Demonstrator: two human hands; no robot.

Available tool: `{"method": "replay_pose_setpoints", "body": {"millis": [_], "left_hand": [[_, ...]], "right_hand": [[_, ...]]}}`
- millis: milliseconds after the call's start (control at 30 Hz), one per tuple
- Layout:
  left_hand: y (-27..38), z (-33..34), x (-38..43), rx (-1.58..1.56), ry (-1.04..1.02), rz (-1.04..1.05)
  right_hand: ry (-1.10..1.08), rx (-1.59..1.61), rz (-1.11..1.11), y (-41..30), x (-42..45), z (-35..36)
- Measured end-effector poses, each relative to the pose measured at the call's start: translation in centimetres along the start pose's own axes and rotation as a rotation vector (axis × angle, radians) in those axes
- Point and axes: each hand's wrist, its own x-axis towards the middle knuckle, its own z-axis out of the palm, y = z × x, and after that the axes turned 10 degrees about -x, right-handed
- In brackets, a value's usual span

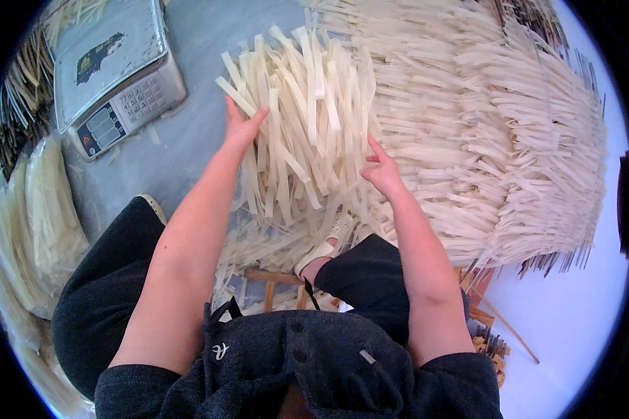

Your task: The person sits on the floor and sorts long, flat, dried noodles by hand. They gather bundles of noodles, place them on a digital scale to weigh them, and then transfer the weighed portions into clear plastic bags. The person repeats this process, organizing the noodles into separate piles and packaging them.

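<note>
A thick loose bundle of pale, flat strips [293,131], which look like dried wide noodles, lies between my two hands. My left hand [242,125] supports its left side, thumb over the strips' edge and fingers partly hidden. On the right side, my right hand [382,170] bears against the bundle with its index finger and thumb apart; its other fingers are partly out of sight. Strip ends stick out unevenly at the top and bottom. Below the bundle, loose strips and broken bits [262,246] cover the floor near a pale perforated shoe [322,249].
A large layered pile of similar strips [451,131] fills the right, with thin dark rods poking from its edges. At upper left stands a digital scale [136,105] with a worn metal pan. Filled clear plastic bags [55,194] lie left. A wooden frame [272,277] sits close below.
</note>
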Motion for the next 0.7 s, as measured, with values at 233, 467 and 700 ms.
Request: {"method": "replay_pose_setpoints", "body": {"millis": [233,467,700], "left_hand": [[-2.1,-1.2,1.5,0.143,-0.011,0.065],[-0.9,-0.5,0.0,0.054,-0.049,0.020],[-0.3,-0.5,-0.5,0.100,0.003,0.011]], "right_hand": [[-0.453,0.067,-0.040,-5.3,-3.0,-11.0],[-0.255,-0.411,-0.225,-15.1,5.7,-12.4],[0.368,-0.933,-0.781,-16.4,11.4,-2.6]]}}
